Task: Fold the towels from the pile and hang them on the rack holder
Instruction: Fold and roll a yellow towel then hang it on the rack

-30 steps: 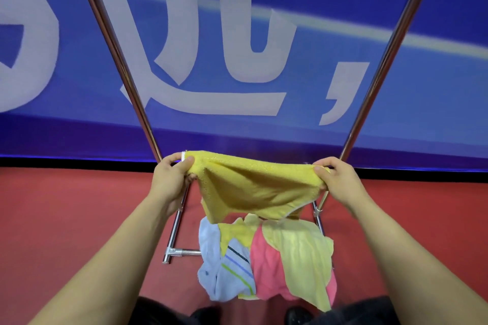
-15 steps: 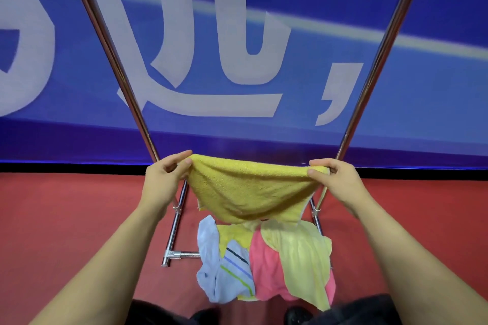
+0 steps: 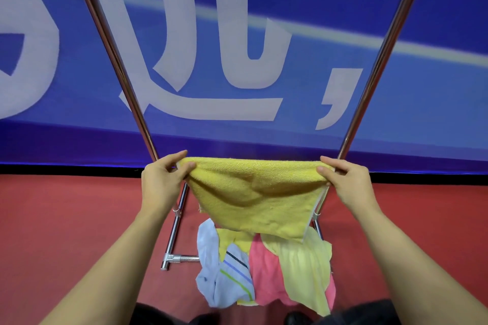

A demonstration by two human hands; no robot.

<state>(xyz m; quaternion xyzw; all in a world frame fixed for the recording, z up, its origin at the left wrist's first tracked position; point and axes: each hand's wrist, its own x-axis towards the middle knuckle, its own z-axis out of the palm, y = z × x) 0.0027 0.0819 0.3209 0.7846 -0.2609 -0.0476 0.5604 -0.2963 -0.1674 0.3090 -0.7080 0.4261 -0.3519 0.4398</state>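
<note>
Both hands have lifted slightly and drawn apart since the earlier frames, pulling the towel's (image 3: 253, 198) top edge straighter. Left hand (image 3: 161, 182) and right hand (image 3: 348, 182) each pinch an upper corner between thumb and fingers, so the doubled yellow cloth hangs flat between the rack's (image 3: 380, 60) two slanted poles. Holding it spread at both ends likely keeps the fold aligned for draping over a bar. Below, the pile (image 3: 264, 272) lies over the rack's lower bar, near the red floor (image 3: 66, 219).
</note>
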